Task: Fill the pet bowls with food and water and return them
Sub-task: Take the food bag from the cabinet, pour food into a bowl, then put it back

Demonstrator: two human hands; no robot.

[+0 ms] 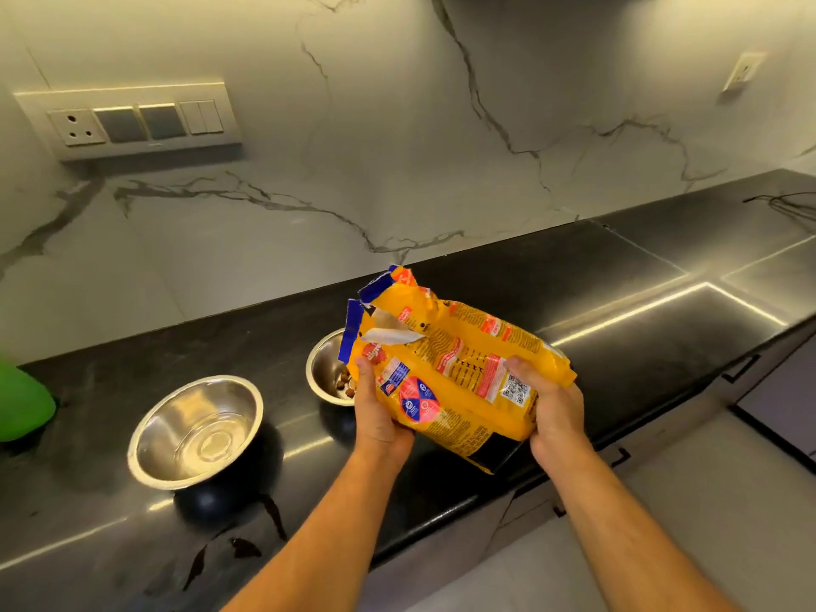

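Observation:
A yellow pet food bag [450, 360] with a torn blue-edged top is tilted over a steel bowl [324, 368] on the black counter. My left hand [379, 417] grips the bag near its open end. My right hand [547, 408] grips its lower end. Brown kibble [346, 385] lies in that bowl, which the bag partly hides. A second steel bowl [194, 430], holding clear water, stands to the left.
The black counter [618, 311] runs along a marble wall with a switch panel [132, 121]. A green object [22, 404] sits at the far left edge. Dark spilled drops [243, 545] mark the counter's front. Cabinet fronts and pale floor lie to the right.

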